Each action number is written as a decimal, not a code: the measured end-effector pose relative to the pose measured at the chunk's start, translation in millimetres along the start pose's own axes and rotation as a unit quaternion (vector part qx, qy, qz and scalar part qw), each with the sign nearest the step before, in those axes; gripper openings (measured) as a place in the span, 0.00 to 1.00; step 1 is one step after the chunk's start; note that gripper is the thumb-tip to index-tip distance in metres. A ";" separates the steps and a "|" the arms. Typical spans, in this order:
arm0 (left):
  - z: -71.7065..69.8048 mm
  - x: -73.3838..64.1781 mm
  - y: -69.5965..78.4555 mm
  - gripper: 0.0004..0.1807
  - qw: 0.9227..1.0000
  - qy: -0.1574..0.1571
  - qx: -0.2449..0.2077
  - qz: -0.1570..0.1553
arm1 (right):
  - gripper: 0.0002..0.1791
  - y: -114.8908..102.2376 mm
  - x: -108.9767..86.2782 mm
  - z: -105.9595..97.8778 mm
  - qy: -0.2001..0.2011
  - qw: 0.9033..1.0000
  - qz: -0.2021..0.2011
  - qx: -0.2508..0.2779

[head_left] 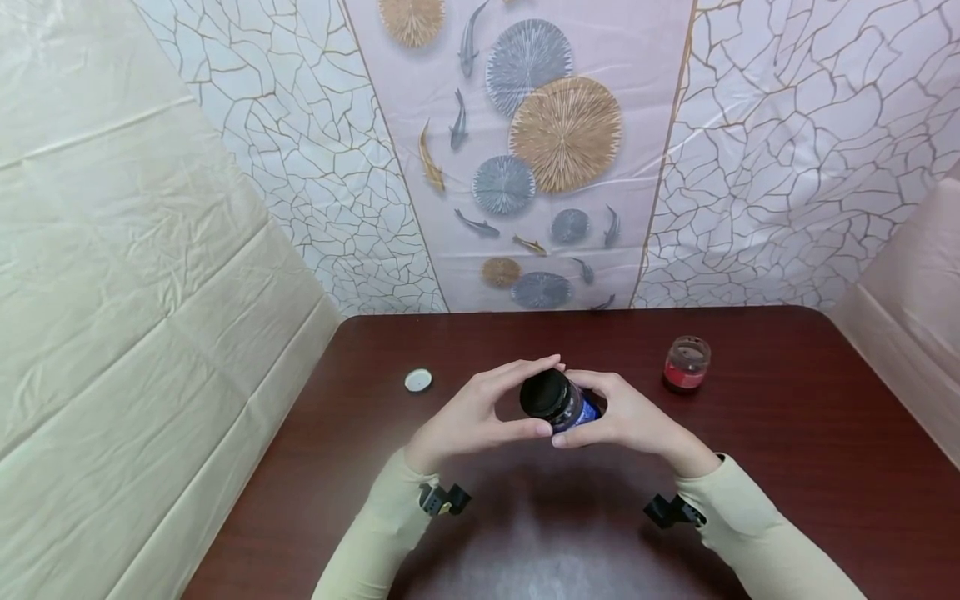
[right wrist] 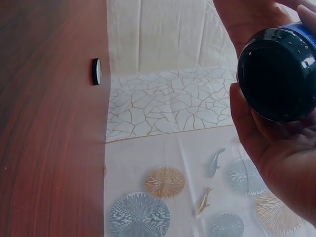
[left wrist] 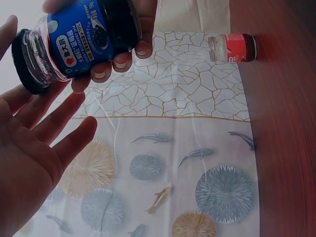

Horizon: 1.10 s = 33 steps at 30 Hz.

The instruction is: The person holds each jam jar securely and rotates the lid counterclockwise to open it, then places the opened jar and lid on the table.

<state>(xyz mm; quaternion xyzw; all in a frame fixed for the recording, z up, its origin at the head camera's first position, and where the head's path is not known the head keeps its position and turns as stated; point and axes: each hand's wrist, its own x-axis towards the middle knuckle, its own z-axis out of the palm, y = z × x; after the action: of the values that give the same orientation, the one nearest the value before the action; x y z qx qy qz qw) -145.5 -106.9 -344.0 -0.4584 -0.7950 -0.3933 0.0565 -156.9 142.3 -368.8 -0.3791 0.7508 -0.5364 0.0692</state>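
Note:
A blueberry jam jar [left wrist: 81, 39] with a blue label and a black lid [head_left: 546, 393] is held tilted above the table, its lid toward the left. My right hand [head_left: 637, 417] grips the jar's body, its fingers wrapped round the label and the dark base. Around the lid is my left hand [head_left: 476, 417], thumb below and fingers above, with the fingers fairly straight and spread in the left wrist view. Whether its fingertips touch the lid is hard to tell. The jar's dark bottom fills the upper right of the right wrist view.
An uncovered glass jar [head_left: 686, 364] with a red label and dark contents stands on the brown table [head_left: 810, 467] at the back right. A loose lid [head_left: 417, 381] lies at the back left, its white inside facing up. Patterned cloth [head_left: 540, 167] hangs behind the table.

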 end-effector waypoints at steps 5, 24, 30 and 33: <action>-0.3 -0.1 -0.6 0.41 1.000 0.003 0.008 0.002 | 0.27 0.6 0.7 -1.1 0.000 1.000 -0.005 -0.002; -0.6 -4.0 0.2 0.42 1.000 0.009 0.016 -0.019 | 0.26 0.9 -0.3 -2.0 0.006 1.000 -0.006 -0.002; -0.3 -4.7 0.1 0.42 0.999 0.009 0.023 -0.021 | 0.27 0.6 -1.4 -2.3 0.006 1.000 0.000 -0.004; -0.7 -5.6 0.6 0.42 0.999 0.010 0.024 -0.022 | 0.28 -0.1 -2.0 -2.7 0.007 1.000 0.005 -0.006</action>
<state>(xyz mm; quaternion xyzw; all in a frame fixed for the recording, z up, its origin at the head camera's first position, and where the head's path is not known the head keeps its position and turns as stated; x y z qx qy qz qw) -142.0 -111.0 -345.7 -0.4353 -0.8134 -0.3801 0.0669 -156.8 145.6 -368.2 -0.3722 0.7564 -0.5340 0.0642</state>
